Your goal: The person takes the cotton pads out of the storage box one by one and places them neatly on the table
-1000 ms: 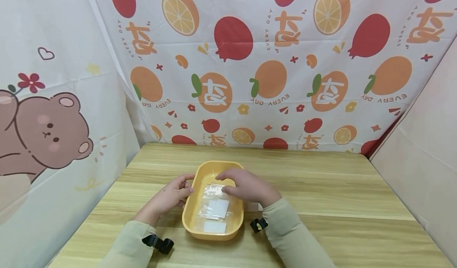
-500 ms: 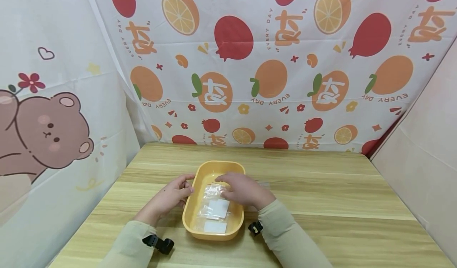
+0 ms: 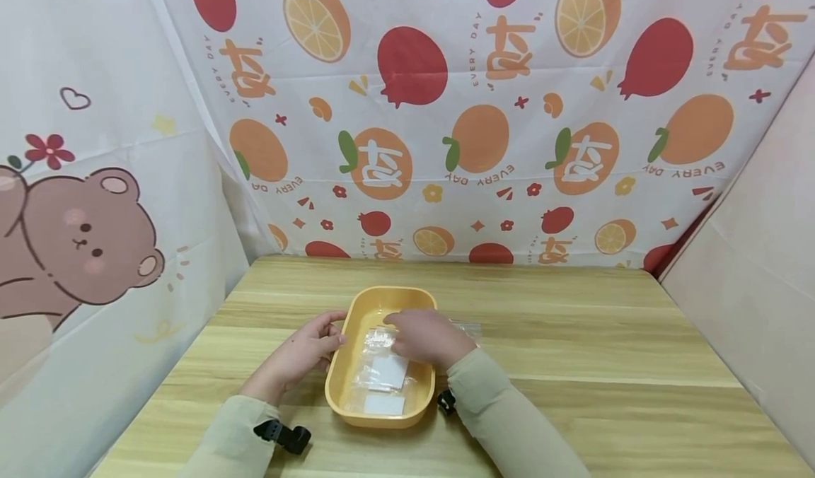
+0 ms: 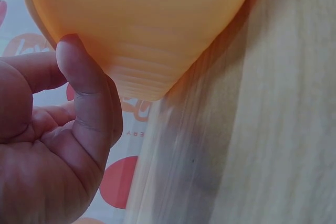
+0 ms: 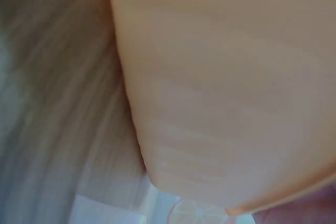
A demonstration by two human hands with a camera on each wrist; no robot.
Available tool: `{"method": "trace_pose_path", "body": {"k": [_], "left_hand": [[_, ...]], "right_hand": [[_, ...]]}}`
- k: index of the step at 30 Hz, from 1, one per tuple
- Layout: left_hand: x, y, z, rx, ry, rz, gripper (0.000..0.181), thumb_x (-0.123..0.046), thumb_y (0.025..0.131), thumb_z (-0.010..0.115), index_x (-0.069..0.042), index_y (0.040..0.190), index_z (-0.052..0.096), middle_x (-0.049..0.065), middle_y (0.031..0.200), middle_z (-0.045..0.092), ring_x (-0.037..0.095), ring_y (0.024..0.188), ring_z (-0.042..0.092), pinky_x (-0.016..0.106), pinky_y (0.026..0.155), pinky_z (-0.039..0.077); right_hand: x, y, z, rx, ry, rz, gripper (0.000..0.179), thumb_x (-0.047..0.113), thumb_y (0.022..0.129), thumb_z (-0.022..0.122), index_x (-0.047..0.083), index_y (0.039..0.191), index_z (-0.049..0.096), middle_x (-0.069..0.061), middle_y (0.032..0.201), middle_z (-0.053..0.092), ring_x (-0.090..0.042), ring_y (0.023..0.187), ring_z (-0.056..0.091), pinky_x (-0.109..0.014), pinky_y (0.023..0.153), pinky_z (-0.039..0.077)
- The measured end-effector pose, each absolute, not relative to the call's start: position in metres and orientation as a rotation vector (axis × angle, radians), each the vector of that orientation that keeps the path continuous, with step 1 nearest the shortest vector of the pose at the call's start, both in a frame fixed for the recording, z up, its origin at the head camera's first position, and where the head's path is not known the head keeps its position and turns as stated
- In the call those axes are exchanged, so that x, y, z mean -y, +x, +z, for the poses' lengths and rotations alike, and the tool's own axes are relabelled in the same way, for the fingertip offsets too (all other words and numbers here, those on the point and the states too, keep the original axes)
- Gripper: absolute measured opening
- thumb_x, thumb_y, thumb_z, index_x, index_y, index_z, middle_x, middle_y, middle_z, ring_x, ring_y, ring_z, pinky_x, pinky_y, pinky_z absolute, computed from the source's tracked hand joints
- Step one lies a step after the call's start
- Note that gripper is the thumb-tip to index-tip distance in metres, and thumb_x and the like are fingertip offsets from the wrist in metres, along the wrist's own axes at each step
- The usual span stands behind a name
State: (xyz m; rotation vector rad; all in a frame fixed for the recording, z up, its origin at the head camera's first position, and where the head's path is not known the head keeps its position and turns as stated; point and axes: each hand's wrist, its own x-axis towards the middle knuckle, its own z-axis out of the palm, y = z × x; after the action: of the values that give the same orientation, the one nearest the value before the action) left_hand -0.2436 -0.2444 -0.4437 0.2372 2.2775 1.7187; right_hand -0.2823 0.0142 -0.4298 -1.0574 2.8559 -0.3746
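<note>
A yellow plastic tray (image 3: 337, 372) stands on the table in the head view. Inside it lie clear plastic bags (image 3: 376, 340) with white cards (image 3: 385, 404). My left hand (image 3: 308, 347) holds the tray's left rim; in the left wrist view its thumb (image 4: 79, 72) lies at the rim of the yellow wall (image 4: 157, 19). Over the right rim reaches my right hand (image 3: 429, 333), slightly blurred above the bags, fingertips apart from the thumb. The right wrist view shows mostly the tray's outer wall (image 5: 220, 87); the hand is almost wholly out of it.
On the wooden table (image 3: 573, 344), a clear plastic bag (image 3: 471, 331) lies to the right of the tray, partly behind the right hand. A fruit-print cloth (image 3: 528, 202) hangs at the back, and a bear-print cloth (image 3: 191, 202) stands along the left.
My right hand and forearm have shifted slightly left over the tray, uncovering more of the clear bag on the table. The left hand keeps its hold; the tray has not moved.
</note>
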Motion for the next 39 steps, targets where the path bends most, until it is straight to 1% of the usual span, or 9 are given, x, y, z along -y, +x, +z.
{"method": "trace_pose_path", "body": {"k": [2,4,9,17,23,26,30,34,39], "left_hand": [[0.245,-0.243,-0.443,-2.277,0.235,1.720,0.057,-0.010,0.103,0.055,0.000,0.154,0.031,0.018,0.105,0.053,0.025,0.078,0.060,0.036,0.059,0.054],[0.244,-0.243,-0.442,-2.277,0.235,1.720,0.057,-0.010,0.103,0.055,0.000,0.154,0.032,0.018,0.105,0.053,0.025,0.078,0.060,0.036,0.059,0.054],[0.244,-0.242,-0.441,-2.273,0.240,1.715,0.057,-0.010,0.103,0.055,0.000,0.154,0.031,0.018,0.104,0.053,0.025,0.078,0.059,0.035,0.060,0.054],[0.245,-0.244,-0.442,-2.273,0.245,1.721,0.057,-0.010,0.104,0.054,0.000,0.154,0.030,0.019,0.106,0.053,0.025,0.079,0.060,0.036,0.060,0.055],[0.244,-0.242,-0.442,-2.283,0.227,1.720,0.057,-0.011,0.104,0.054,-0.001,0.155,0.031,0.018,0.105,0.053,0.025,0.079,0.060,0.036,0.060,0.055],[0.243,-0.242,-0.442,-2.285,0.221,1.716,0.056,-0.010,0.104,0.054,-0.001,0.155,0.031,0.018,0.105,0.053,0.026,0.079,0.059,0.036,0.060,0.054],[0.243,-0.242,-0.443,-2.280,0.211,1.721,0.056,-0.010,0.104,0.054,-0.001,0.154,0.032,0.018,0.105,0.052,0.025,0.078,0.059,0.036,0.059,0.054],[0.243,-0.243,-0.443,-2.276,0.213,1.728,0.056,-0.010,0.104,0.054,-0.001,0.154,0.032,0.018,0.105,0.052,0.025,0.078,0.059,0.036,0.059,0.054],[0.243,-0.243,-0.442,-2.277,0.213,1.721,0.057,-0.011,0.104,0.054,-0.002,0.155,0.031,0.018,0.106,0.052,0.025,0.079,0.060,0.037,0.060,0.055]], "right_hand": [[-0.011,-0.285,-0.432,-2.870,-1.041,-0.308,0.045,0.027,0.095,0.066,0.021,0.139,0.062,0.004,0.128,0.066,-0.016,0.119,0.060,-0.037,0.103,0.045],[-0.008,-0.286,-0.434,-2.885,-1.039,-0.237,0.042,0.028,0.093,0.068,0.021,0.134,0.064,0.004,0.120,0.068,-0.016,0.113,0.062,-0.039,0.101,0.046],[-0.004,-0.289,-0.439,-2.927,-1.061,-0.099,0.025,0.026,0.089,0.073,0.024,0.113,0.068,0.008,0.094,0.063,-0.012,0.092,0.061,-0.039,0.090,0.048],[-0.001,-0.289,-0.439,-2.941,-1.045,-0.067,0.029,0.017,0.088,0.071,0.024,0.116,0.072,0.008,0.096,0.063,-0.012,0.088,0.059,-0.036,0.087,0.048],[-0.002,-0.286,-0.435,-2.938,-1.057,-0.095,0.017,0.018,0.092,0.067,0.026,0.106,0.073,0.010,0.087,0.058,-0.010,0.079,0.054,-0.035,0.083,0.046],[-0.003,-0.285,-0.434,-2.943,-1.088,-0.114,0.012,0.020,0.096,0.063,0.026,0.098,0.073,0.011,0.085,0.060,-0.008,0.077,0.056,-0.034,0.079,0.047],[-0.004,-0.283,-0.432,-2.941,-1.090,-0.163,0.018,0.021,0.101,0.058,0.028,0.097,0.074,0.014,0.089,0.067,-0.007,0.081,0.061,-0.035,0.080,0.048],[-0.005,-0.282,-0.431,-2.947,-1.060,-0.218,0.021,0.024,0.103,0.057,0.030,0.108,0.076,0.015,0.103,0.071,-0.008,0.094,0.065,-0.035,0.089,0.049],[-0.008,-0.281,-0.431,-2.960,-1.075,-0.296,0.028,0.023,0.105,0.054,0.028,0.124,0.074,0.012,0.117,0.071,-0.013,0.107,0.066,-0.035,0.094,0.050]]}}
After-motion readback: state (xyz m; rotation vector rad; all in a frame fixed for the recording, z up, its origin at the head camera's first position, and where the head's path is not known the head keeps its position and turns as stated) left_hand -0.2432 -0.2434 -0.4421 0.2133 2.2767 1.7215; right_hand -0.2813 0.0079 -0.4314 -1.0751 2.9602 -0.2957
